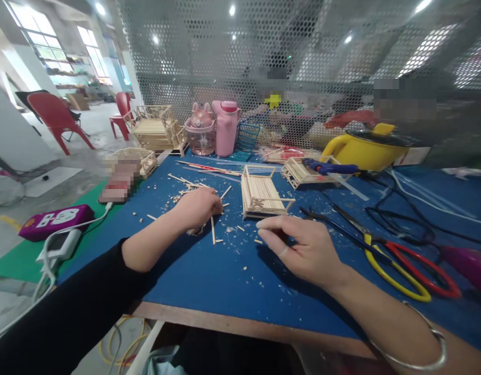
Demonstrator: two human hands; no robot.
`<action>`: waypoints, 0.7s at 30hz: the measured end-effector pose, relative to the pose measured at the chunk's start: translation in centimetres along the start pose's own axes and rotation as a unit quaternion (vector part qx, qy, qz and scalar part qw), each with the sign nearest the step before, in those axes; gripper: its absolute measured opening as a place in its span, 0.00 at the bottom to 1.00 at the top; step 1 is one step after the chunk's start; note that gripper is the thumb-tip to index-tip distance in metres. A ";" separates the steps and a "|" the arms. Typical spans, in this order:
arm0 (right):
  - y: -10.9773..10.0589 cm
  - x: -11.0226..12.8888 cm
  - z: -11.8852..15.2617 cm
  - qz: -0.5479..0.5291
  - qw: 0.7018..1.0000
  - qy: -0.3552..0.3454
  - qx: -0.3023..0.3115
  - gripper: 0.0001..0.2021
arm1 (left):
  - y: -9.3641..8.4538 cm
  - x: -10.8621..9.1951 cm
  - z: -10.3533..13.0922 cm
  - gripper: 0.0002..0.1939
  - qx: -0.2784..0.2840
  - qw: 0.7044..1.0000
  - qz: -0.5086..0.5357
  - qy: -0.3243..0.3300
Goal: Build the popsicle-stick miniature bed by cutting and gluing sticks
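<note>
My left hand [203, 205] reaches down into a scatter of short wooden sticks [213, 230] on the blue tabletop. Its fingers are curled together, and what lies between the fingertips is hidden. My right hand [305, 245] hovers over the table with bent fingers, thumb and forefinger apart, and nothing shows between them. Pale coverings are on its fingertips. Just beyond that hand stands a miniature bed of wooden sticks [264, 190], with a slatted top and raised end rails.
Scissors [396, 265] and dark-tipped pliers lie right. A blue glue gun [330, 166] rests by another stick model [297, 172]. Behind are a yellow pot [365, 148], a pink bottle [226, 127] and mesh. A phone [121, 179], a purple case [57, 221] and cables sit left.
</note>
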State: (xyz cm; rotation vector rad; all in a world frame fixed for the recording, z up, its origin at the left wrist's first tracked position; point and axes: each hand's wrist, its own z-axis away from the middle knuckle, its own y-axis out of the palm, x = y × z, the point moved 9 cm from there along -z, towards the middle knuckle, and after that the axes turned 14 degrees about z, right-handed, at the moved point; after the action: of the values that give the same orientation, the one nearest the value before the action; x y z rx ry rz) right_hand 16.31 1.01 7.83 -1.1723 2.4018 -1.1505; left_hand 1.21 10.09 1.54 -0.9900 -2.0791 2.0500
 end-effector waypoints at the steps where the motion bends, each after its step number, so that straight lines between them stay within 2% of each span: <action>1: 0.0 -0.2 0.0 -0.002 1.000 0.005 -0.001 0.04 | -0.4 0.0 0.1 0.13 -0.014 1.000 0.006 -0.003; 3: 0.0 -0.6 0.1 -0.006 1.000 0.022 -0.004 0.04 | -1.6 -0.2 0.5 0.11 -0.055 0.997 0.053 -0.020; 5: 0.0 -1.1 0.2 -0.007 0.999 0.044 -0.010 0.04 | -2.4 -0.5 1.1 0.08 -0.083 0.980 0.174 -0.042; 6: 0.0 -1.3 0.2 -0.008 0.998 0.057 -0.011 0.05 | -2.2 -1.1 1.4 0.07 -0.073 0.963 0.256 -0.043; 8: 0.4 -1.9 0.3 -0.022 0.996 0.088 0.003 0.07 | -1.0 -2.7 1.7 0.08 -0.025 0.905 0.423 -0.045; 10: 1.1 -2.4 0.4 -0.059 0.990 0.123 0.025 0.09 | 0.5 -4.6 1.9 0.08 0.016 0.839 0.542 -0.044; 12: 1.6 -2.8 0.4 -0.108 0.982 0.152 0.039 0.07 | 1.5 -6.0 2.0 0.10 0.031 0.783 0.620 -0.036; 14: 1.8 -3.1 0.3 -0.148 0.973 0.173 0.041 0.06 | 2.0 -6.6 1.9 0.13 0.024 0.750 0.660 -0.030; 16: 2.0 -3.3 0.3 -0.175 0.965 0.187 0.053 0.05 | 2.1 -6.6 1.9 0.13 0.010 0.739 0.673 -0.031; 18: 2.4 -3.3 0.2 -0.182 0.962 0.184 0.090 0.05 | 2.1 -6.3 2.0 0.14 0.005 0.734 0.678 -0.034; 21: 3.1 -2.8 0.2 -0.148 0.966 0.135 0.164 0.04 | 2.3 -6.0 2.0 0.14 0.014 0.739 0.672 -0.043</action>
State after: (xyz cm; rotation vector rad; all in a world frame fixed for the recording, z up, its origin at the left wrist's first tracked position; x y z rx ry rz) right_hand 16.52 4.17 5.02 -1.3609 2.1374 -1.8287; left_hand 5.95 5.33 1.57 -3.0169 -1.2521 2.4345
